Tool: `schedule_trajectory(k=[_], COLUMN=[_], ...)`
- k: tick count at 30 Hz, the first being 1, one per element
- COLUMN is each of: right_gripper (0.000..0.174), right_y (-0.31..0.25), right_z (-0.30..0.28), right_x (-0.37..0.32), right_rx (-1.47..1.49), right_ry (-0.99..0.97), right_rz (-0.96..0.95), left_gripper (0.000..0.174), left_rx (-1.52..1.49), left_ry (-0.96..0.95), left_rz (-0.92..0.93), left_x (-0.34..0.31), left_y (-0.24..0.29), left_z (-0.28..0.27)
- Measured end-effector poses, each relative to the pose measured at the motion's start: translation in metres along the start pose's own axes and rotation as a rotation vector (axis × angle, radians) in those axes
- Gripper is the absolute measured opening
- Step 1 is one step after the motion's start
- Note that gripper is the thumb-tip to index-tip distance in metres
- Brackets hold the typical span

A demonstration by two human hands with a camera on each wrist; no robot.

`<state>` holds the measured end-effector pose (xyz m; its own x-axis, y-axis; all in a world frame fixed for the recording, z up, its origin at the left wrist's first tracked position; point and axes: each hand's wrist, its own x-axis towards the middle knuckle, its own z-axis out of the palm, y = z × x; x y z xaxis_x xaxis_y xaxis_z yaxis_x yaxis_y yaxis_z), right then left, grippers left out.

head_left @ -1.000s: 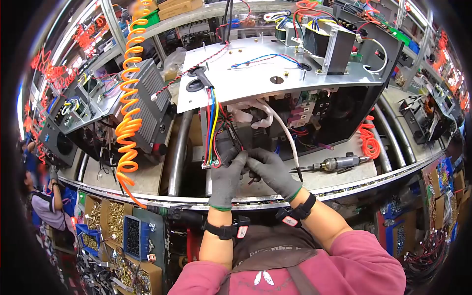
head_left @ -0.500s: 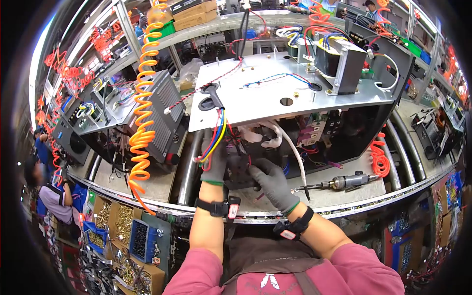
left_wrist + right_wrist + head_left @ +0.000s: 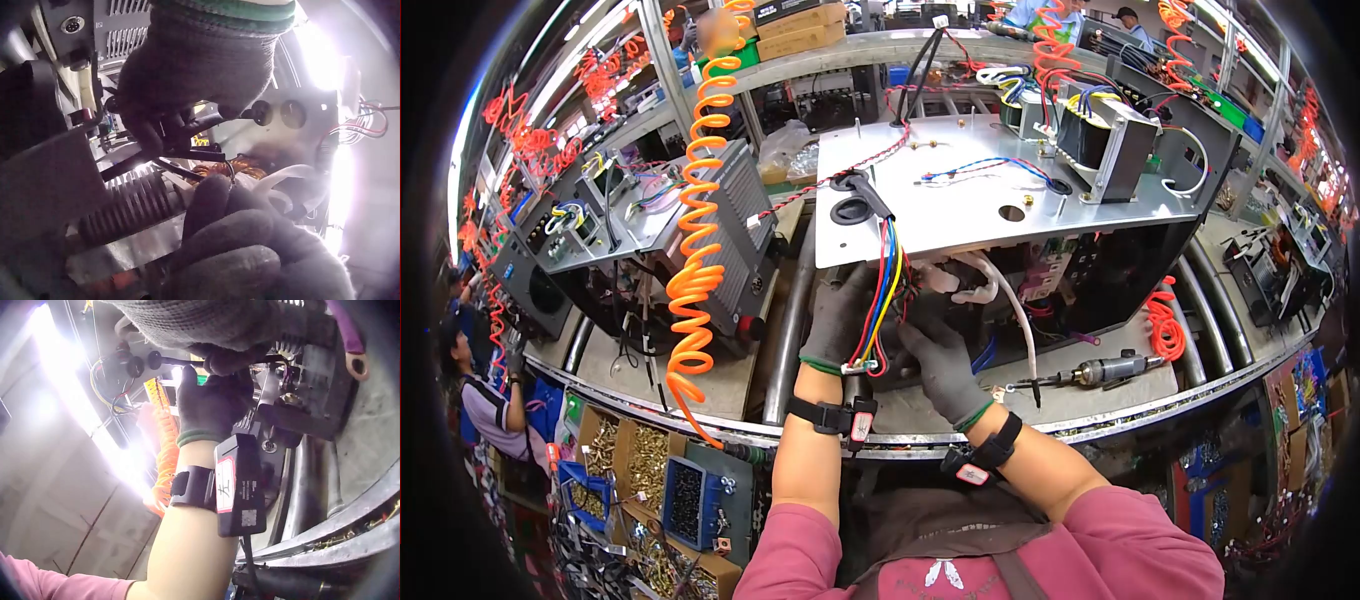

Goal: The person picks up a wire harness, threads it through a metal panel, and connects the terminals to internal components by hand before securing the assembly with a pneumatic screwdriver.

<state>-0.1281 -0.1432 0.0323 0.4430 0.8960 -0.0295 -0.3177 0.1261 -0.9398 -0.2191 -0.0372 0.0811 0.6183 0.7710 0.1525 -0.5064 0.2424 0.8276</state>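
Both hands wear grey gloves with green cuffs and work under the front left corner of a metal plate (image 3: 960, 190) on an open-sided machine. My left hand (image 3: 838, 320) curls its fingers round a black cable (image 3: 206, 119), behind the hanging bundle of coloured wires (image 3: 887, 290). Close to its right, my right hand (image 3: 945, 370) pinches a thin dark wire (image 3: 230, 170) between thumb and forefinger, as the left wrist view shows. A copper-coloured coil (image 3: 244, 167) lies just behind the fingertips in that view. In the head view the fingertips are partly hidden in shadow.
A white cable (image 3: 1015, 310) hangs right of the right hand. A power screwdriver (image 3: 1105, 371) lies on the bench with a red coiled hose (image 3: 1165, 325). An orange coiled hose (image 3: 700, 230) hangs at left, before another machine (image 3: 745, 230). Screw bins (image 3: 690, 500) stand below.
The hands were together at the wire ends; the left hand then moved left and up behind the coloured wires. The right hand has risen toward the plate's underside. The head view has shifted.
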Motion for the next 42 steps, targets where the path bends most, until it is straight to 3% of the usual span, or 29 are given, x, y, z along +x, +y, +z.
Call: schedule_trajectory(k=[5, 7, 8, 11, 12, 13, 15, 17, 20, 23, 25, 26, 28, 33, 35, 37, 41, 42], right_gripper=[0.025, 0.027, 0.026, 0.026, 0.026, 0.026, 0.032, 0.029, 0.029, 0.024, 0.022, 0.022, 0.022, 0.022, 0.021, 0.021, 0.021, 0.021], right_y=[-0.006, -0.008, -0.011, -0.019, -0.019, -0.014, -0.001, -0.003, -0.010, -0.006, -0.003, -0.006, -0.007, 0.012, 0.011, 0.012, 0.020, 0.017], right_z=[-0.013, -0.017, -0.019, -0.018, -0.018, -0.020, -0.025, -0.025, -0.035, -0.085, -0.110, -0.116, -0.116, -0.113, -0.106, -0.103, -0.106, -0.105], right_x=[-0.011, -0.017, -0.019, -0.024, -0.026, -0.025, -0.025, -0.035, -0.049, -0.064, -0.068, -0.071, -0.073, -0.063, -0.058, -0.052, -0.044, -0.045], right_rx=[-0.034, -0.072, -0.073, -0.029, 0.010, 0.012, 0.037, -0.039, -0.187, -0.665, -0.914, -0.944, -1.043, -1.214, -1.223, -1.418, -1.438, -1.498], right_ry=[-0.037, -0.069, -0.080, -0.081, -0.078, -0.056, -0.245, -0.167, -0.134, 0.027, 0.221, 0.239, 0.197, 0.102, 0.070, 0.015, -0.044, -0.059], right_rz=[0.041, 0.040, 0.045, 0.067, 0.084, 0.094, 0.069, 0.066, 0.075, -0.273, -0.300, -0.202, -0.260, -0.374, -0.337, -0.305, -0.398, -0.324], left_gripper=[0.029, 0.027, 0.025, 0.029, 0.028, 0.027, 0.028, 0.030, 0.036, 0.035, 0.031, 0.029, 0.028, 0.025, 0.029, 0.030, 0.034, 0.034], left_rx=[0.040, 0.276, 0.543, 0.274, 0.326, 0.487, 0.613, 0.418, 0.420, 0.491, 0.533, 0.528, 0.506, 0.525, 0.521, 0.546, 0.403, 0.323], left_ry=[0.133, 0.158, 0.222, 0.138, 0.014, 0.089, 0.035, 0.096, 0.204, 0.273, 0.333, 0.288, 0.214, 0.243, 0.263, 0.261, 0.258, 0.249], left_rz=[0.148, 0.370, 0.391, 0.097, 0.060, 0.224, -0.009, -0.224, -0.185, -0.208, -0.295, -0.286, -0.270, -0.300, -0.318, -0.308, -0.252, -0.248], left_x=[0.025, 0.012, 0.009, -0.028, -0.044, -0.051, -0.067, -0.067, -0.066, -0.071, -0.070, -0.067, -0.061, -0.062, -0.064, -0.065, -0.063, -0.063], left_y=[-0.033, -0.036, -0.038, -0.039, -0.037, -0.047, -0.030, -0.033, -0.045, -0.041, -0.042, -0.047, -0.058, -0.062, -0.061, -0.063, -0.067, -0.067], left_z=[-0.033, -0.028, -0.033, -0.033, -0.023, -0.007, 0.015, 0.004, -0.005, 0.005, 0.016, 0.017, 0.016, 0.019, 0.021, 0.019, 0.019, 0.019])
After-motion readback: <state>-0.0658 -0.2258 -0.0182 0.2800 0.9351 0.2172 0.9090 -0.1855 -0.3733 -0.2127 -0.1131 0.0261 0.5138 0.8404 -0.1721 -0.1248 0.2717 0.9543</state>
